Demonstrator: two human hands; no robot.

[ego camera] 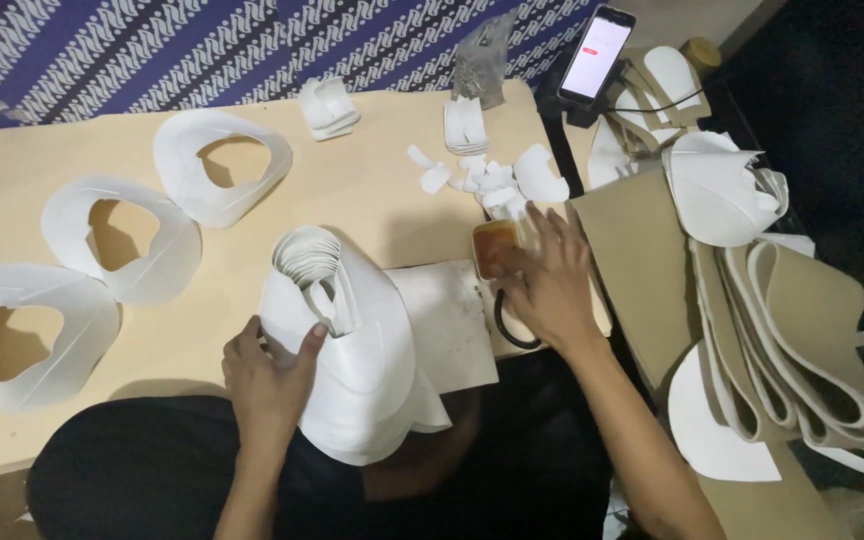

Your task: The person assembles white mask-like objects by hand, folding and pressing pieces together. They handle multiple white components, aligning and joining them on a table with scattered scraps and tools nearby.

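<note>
Stack of white cut pieces (352,350) gripped by left hand (267,375); right hand (552,285) spread over glue pot (495,247); three finished loops (122,235) laid aside, thick stack left

The bench (372,190) looks like smooth, matt pale wood. The white cut pieces (352,360) seem matt, leathery sheet. The small amber container (495,247) looks glossy; the phone (597,55) screen glassy.

Stack of cut pieces (352,350) left of glue pot (497,248) (phone (597,55) behind)
</note>
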